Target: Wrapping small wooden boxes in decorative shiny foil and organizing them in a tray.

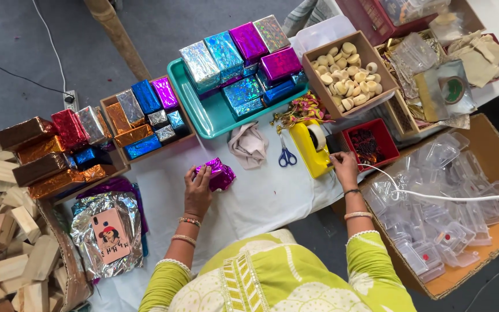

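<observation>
Closest in, the left hand [198,188] presses down on a half-wrapped purple foil parcel [219,175] sitting on the white table sheet [261,199], fingers closed over it, probably so the folds don't spring open. The right hand [345,167] reaches for the yellow tape dispenser [312,147], fingertips pinched at the tape end. Blue-handled scissors [286,156] lie handy between them. Further back, a teal tray [206,112] holds finished shiny boxes.

A magenta foil-wrapped package [218,176] lies on the white table under the left hand [197,190]. Blue, silver and purple foil boxes [238,52] fill the teal tray [203,118]; red, copper and blue foil packages [59,147] stack at left.
</observation>
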